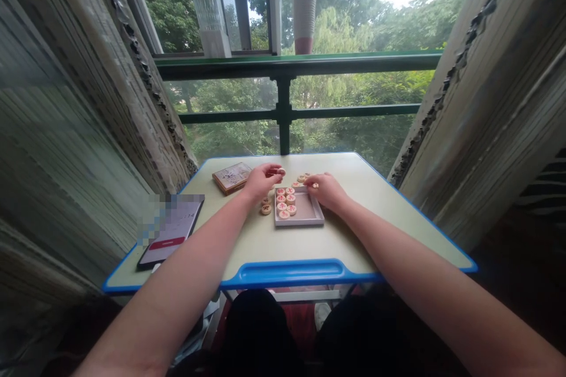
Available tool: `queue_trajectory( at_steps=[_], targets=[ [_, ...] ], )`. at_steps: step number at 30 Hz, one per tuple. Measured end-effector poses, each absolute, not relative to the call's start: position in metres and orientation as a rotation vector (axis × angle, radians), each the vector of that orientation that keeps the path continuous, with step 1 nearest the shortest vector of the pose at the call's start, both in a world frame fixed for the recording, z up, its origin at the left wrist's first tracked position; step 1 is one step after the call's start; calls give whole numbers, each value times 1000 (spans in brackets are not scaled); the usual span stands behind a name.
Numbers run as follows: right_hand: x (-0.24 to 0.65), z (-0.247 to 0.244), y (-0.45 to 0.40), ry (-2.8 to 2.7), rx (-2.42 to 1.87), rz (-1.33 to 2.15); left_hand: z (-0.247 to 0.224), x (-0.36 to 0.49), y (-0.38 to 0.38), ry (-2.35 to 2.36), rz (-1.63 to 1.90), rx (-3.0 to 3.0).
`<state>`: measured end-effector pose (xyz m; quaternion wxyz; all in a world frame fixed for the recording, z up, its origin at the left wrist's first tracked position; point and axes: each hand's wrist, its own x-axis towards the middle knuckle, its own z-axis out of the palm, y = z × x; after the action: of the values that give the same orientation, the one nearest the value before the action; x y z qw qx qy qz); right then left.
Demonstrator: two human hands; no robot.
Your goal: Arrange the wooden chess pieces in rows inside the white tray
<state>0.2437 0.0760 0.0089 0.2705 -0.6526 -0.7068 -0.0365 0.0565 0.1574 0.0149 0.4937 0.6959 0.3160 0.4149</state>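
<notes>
My left hand [262, 181] is closed, its fingertips pinching a round xiangqi piece [282, 171] just above the far left corner of a shallow open box [299, 223]. At the box's far right corner, my right hand [329, 189] pinches another xiangqi piece [315, 186]. Inside the box, several pale pieces with red characters [282, 207] fill the left side in two columns, while its right side shows bare bottom. A few loose pieces with dark characters [266, 210] lie left of the box, partly behind my left wrist. More loose pieces [301, 178] lie beyond the box, between my hands.
A flat patterned box or lid [232, 177] lies at the table's far left. Nearer, a tablet [165, 244] rests by the left edge. The pale table [354, 259] has a blue rim with a front groove. Curtains [460, 106] hang both sides; a green railing [354, 62] stands beyond.
</notes>
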Motion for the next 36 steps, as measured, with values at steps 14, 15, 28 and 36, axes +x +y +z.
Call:
queue_trajectory(
  at_steps=[14, 15, 28, 36],
  targets=[
    [238, 20, 63, -1966, -1412, -72, 28, 62, 130, 583, 818, 1637],
    [238, 21, 63, -1966, -1400, -78, 28, 63, 129, 590, 807, 1658],
    [237, 24, 61, -1931, -1349, -111, 30, 62, 127, 605, 810, 1714],
    [237, 24, 59, -1930, -1348, -117, 30, 60, 129, 629, 784, 1662]
  ],
)
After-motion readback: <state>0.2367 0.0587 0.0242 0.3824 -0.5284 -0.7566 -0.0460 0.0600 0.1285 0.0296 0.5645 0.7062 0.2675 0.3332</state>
